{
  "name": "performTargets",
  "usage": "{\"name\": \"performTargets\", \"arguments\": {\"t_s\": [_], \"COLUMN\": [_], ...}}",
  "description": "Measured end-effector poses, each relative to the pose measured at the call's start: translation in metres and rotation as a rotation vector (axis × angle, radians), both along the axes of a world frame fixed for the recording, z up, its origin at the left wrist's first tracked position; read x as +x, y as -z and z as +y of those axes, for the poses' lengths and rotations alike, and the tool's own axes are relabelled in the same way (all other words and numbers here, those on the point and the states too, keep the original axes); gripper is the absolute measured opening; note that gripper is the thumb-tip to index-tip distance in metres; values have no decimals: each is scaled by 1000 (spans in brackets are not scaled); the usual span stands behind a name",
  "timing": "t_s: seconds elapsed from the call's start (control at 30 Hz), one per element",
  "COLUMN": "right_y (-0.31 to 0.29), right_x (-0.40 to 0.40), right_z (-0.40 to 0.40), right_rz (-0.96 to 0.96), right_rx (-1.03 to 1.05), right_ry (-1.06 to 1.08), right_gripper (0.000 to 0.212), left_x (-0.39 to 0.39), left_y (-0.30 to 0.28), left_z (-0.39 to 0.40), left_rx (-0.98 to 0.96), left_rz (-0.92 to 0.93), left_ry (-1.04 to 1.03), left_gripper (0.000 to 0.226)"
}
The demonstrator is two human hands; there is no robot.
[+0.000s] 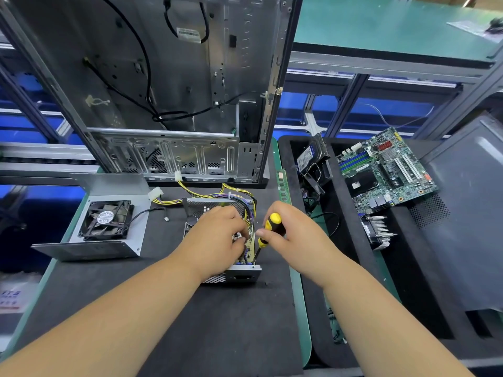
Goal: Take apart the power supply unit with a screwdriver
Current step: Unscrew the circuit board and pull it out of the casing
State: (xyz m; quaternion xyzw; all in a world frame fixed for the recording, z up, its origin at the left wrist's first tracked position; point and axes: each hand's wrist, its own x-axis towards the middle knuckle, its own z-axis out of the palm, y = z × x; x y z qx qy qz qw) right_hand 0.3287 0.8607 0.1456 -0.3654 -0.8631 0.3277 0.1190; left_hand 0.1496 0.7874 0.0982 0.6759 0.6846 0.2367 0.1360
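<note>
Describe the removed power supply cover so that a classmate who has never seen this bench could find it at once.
Start at the tall open computer case standing at the back of the black mat. In front of it, at the mat's left edge, lies a bent grey metal cover. It alone carries a square black fan with a round label.

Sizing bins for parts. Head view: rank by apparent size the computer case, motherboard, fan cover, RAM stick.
1. computer case, clearly largest
2. motherboard and fan cover: look alike, and they sit at different distances, so no ranking
3. RAM stick, smallest, a thin strip beside the case
</note>
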Motion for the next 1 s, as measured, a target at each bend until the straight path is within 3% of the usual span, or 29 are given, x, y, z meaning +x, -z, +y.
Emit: {"name": "performTargets", "arguments": {"t_s": [0.3, 0.43, 0.6, 0.87, 1.0], "right_y": [-3, -9, -11, -12, -12], "right_x": [-1, -3, -5, -14, -15], "right_z": [0, 1, -5, -7, -8], "right_rz": [-25, -78, -124, -219, -210], "right_rx": [-31, 30, 132, 285, 208], "right_ry": [-74, -124, -172, -118, -126], "right_gripper": [20, 30, 15, 22, 16], "left_x": [0, 0, -1, -1, 0], "left_y": [0, 0, 3, 1, -3], "left_z": [0, 0, 1, 2, 0], "left_rx": [7, -2, -3, -5, -28], "left_rz": [-4, -8, -19, 29, 32], "left_ry": [-4, -9, -8, 30, 30], "left_gripper": [10, 10, 10, 9, 10]}}
